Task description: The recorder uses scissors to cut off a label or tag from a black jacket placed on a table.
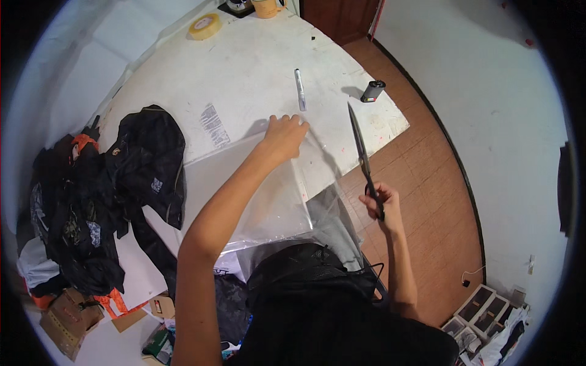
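A clear plastic sheet or bag (268,207) lies over the near part of the white table and hangs past its edge toward me. My left hand (287,135) is closed on its far right corner, fingers curled over the edge; the fingertips are partly hidden. To the right, beyond the table's side, my right hand (383,206) grips a pair of long dark scissors (360,146) by the handles. Their blades point away from me and look closed, apart from the plastic. Just beyond my left hand lies a marker pen (300,89).
A black canister-like object (373,91) stands near the table's right corner. Farther back are a roll of clear tape (205,27) and an orange mug (266,7). Black clothing (149,146) is heaped on the left. A divided box (482,308) sits on the tiled floor (421,201).
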### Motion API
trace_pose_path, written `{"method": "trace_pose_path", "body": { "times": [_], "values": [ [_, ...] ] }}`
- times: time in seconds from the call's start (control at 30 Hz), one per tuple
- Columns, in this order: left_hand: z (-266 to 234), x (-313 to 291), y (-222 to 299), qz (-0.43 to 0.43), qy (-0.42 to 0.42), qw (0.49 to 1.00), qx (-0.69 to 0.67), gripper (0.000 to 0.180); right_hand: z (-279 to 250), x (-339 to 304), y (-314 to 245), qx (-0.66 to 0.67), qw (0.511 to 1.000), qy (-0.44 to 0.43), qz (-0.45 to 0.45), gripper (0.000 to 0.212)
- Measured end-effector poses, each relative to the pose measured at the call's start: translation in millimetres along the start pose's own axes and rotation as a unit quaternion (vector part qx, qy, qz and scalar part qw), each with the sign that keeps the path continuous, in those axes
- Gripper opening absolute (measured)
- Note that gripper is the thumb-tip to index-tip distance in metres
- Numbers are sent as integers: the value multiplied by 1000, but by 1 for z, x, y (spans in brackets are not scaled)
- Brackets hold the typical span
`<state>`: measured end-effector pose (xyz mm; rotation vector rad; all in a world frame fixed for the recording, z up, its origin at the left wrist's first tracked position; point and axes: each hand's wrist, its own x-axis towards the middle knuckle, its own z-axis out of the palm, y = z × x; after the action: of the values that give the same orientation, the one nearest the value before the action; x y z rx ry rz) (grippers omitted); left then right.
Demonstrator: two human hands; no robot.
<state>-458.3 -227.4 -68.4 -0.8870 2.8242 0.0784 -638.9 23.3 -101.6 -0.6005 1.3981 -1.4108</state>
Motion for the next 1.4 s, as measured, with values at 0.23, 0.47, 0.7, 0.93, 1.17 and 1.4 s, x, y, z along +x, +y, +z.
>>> {"method": "trace_pose_path", "body": {
  "times": [0.23,0.47,0.7,0.93,1.17,1.4],
  "values": [
    [-12,36,-57,25,-45,967,-250,15,9,-44,28,65,996,37,39,21],
    [-14,39,-127,-66,-101,917,-380,17,7,-50,24,8,999,33,38,19],
    [-3,34,-180,-267,-48,891,-364,22,98,43,5,-94,984,80,-131,36],
    [3,-16,-123,-253,463,780,-337,25,116,86,11,-169,969,132,-127,25],
    [49,-72,-3,-94,284,914,-272,41,102,71,15,-96,974,165,-125,19],
    [32,-49,-2,-103,38,970,-217,92,19,-2,10,-192,976,100,-23,29]
  ]
}}
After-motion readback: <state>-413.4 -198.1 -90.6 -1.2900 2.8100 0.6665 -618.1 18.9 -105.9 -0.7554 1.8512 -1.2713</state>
